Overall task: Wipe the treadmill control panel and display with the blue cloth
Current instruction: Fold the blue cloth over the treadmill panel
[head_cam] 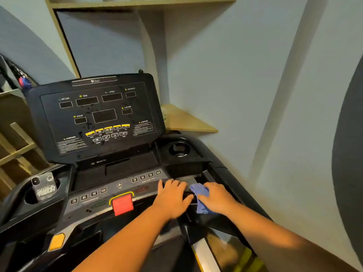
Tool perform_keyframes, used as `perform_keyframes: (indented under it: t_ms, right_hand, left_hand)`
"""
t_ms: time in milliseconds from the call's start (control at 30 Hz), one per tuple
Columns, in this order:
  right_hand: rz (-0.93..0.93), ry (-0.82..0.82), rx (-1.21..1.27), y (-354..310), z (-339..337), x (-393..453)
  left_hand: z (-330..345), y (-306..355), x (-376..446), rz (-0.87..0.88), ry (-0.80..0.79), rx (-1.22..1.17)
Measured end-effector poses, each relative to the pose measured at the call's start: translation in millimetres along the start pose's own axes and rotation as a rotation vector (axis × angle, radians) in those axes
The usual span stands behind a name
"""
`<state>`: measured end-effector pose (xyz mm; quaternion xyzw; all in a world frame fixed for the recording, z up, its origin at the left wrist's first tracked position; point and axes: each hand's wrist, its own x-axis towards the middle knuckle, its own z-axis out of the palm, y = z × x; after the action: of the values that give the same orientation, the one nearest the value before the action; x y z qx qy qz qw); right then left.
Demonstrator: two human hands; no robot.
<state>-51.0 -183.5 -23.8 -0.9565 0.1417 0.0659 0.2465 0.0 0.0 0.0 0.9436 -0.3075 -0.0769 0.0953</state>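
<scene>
Both forearms reached forward over the console's right end. The left hand (172,195) lay flat, fingers spread, on the panel (125,185) edge. The right hand (217,197) closed loosely over the cloth (200,197), a soft, crumpled blue rag pressed on the black plastic, its long axis running near to far. The glossy display (94,114) tilted back, spotted with droplets.

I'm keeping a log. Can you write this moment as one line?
right hand: on cloth | left hand: flat on panel | display: spotted, unwiped
</scene>
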Motion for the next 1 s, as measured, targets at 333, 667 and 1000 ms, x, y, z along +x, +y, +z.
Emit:
perform_keyframes:
  t_ms: [333,667,1000]
  right_hand:
    - [-0.074,0.173,-0.008,-4,16,-11]
    - [0.232,0.075,1.056,-30,-4,-23]
    - [0.045,-0.066,1.129,-120,24,-72]
  left_hand:
    - [13,29,6,-0.011,-0.056,-0.076]
    - [-15,9,-27,-0.271,0.173,-0.847]
    - [-51,-16,-99,-0.526,0.295,-1.131]
